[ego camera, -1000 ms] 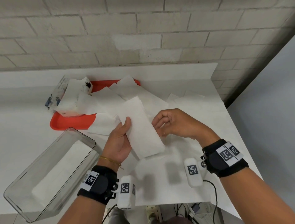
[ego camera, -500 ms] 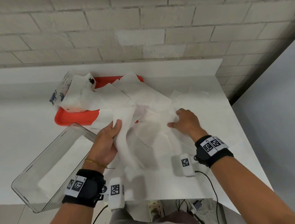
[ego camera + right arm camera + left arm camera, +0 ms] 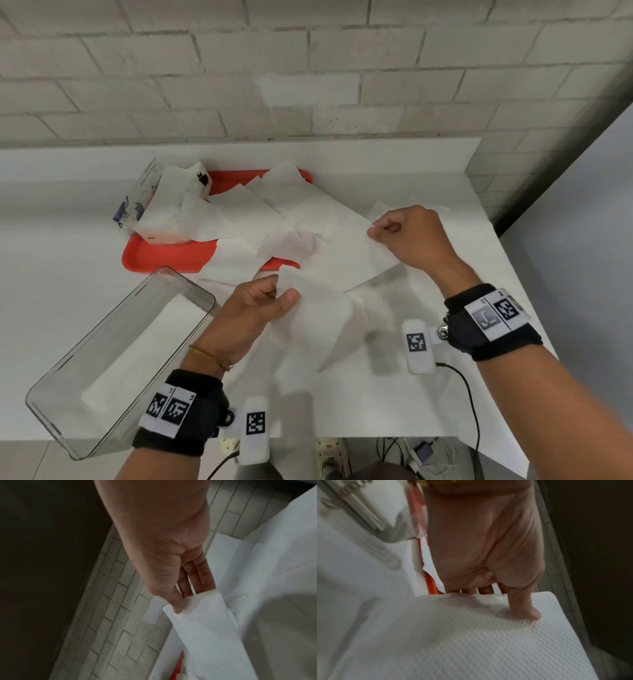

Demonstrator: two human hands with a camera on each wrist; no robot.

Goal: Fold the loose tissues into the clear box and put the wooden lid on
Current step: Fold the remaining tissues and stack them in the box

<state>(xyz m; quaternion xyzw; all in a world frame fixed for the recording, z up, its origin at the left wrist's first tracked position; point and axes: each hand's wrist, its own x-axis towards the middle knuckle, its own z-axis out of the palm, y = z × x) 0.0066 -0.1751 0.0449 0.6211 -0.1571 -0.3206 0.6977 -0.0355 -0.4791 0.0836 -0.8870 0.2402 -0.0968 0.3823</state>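
The clear box (image 3: 113,359) sits open at my left on the white table (image 3: 51,267), with folded white tissue lying flat inside it. Behind it the red tray (image 3: 164,257) holds an opened tissue pack (image 3: 161,205) and loose tissues (image 3: 291,205) spilling over its right edge. My left hand (image 3: 253,315) pinches the near end of 1 tissue (image 3: 325,301), thumb on top, fingers curled beneath. My right hand (image 3: 411,236) pinches the far corner of another tissue sheet (image 3: 346,263), lifted above the table. More sheets lie beneath both hands.
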